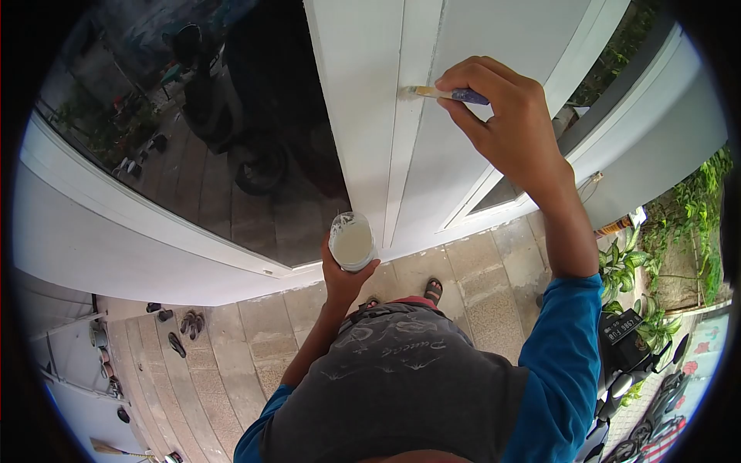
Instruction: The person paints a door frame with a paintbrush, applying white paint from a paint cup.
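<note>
My right hand (502, 108) pinches a small paintbrush (451, 93) by its handle, which has a blue-purple end. The bristles touch a white frame strip (413, 123) between the dark window and the pale panel. Lower down, my left hand (345, 279) is wrapped round a clear cup of white paint (353, 242), with its open top facing me. White smears mark the cup's inner wall near the rim. The cup is close to the foot of the frame, beside the window's lower corner.
A dark glass window (255, 154) with reflections fills the upper left. Stone paving (482, 301) lies below, with several sandals (191, 324) at the left. Green plants (621, 266) and a parked motorbike (621, 347) stand at the right, near my right arm.
</note>
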Tool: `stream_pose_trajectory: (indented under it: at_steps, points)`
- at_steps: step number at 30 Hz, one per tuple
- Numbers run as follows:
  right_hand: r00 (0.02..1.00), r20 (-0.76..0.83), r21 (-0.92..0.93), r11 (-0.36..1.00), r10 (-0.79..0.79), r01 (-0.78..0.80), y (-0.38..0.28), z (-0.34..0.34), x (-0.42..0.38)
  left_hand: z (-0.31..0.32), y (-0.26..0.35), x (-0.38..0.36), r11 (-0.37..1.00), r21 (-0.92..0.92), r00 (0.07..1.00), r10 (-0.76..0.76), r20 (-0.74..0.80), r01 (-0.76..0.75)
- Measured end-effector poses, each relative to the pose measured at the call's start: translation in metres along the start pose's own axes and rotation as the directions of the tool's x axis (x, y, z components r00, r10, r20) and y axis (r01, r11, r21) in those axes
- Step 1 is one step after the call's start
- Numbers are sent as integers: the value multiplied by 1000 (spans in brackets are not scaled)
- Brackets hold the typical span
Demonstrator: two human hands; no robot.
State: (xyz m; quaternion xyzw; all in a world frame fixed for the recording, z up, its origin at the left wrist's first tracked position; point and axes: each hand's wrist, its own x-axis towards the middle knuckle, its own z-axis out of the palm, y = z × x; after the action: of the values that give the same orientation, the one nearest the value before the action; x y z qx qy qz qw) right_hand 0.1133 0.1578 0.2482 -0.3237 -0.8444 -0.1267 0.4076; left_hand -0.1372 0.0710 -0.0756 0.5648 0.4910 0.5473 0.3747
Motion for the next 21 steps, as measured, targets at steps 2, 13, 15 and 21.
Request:
stream_pose_trajectory:
  at_steps: [2, 13, 15, 21]
  points:
    - [1000, -8, -14, 1000, -11, 11, 0, -2, 3, 1, -3, 1, 999, -10, 999, 33, -35, -33]
    - [989, -99, -65, 992, -110, 103, -3, -15, 18, 0, -4, 3, 997, 27, 996, 77, -42, -76]
    - [971, -192, -100, 987, -144, 126, -5, -18, 18, 1, -4, 4, 996, 33, 996, 83, -44, -81]
    - [899, -274, -194, 935, -343, 298, -10, -15, 5, 0, -5, 4, 999, -10, 998, 37, -41, -37]
